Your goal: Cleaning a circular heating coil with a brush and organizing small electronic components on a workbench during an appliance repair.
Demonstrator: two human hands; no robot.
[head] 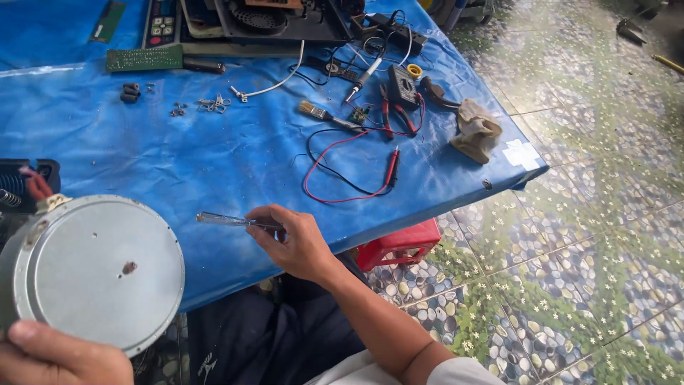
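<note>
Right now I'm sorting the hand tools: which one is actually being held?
The clear-handled screwdriver, pinched in the right hand. The small brush and soldering iron lie untouched farther up the blue table.

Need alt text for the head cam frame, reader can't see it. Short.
A person's right hand holds a thin screwdriver over a blue-covered table, while the left hand grips a round grey metal disc. Farther back lie red and black probe leads, a small brush, loose screws and a green circuit board.

Multimeter (402,85), paintbrush (322,114), green circuit board (144,58) on blue tarp (214,153); red stool (399,244) below.
</note>
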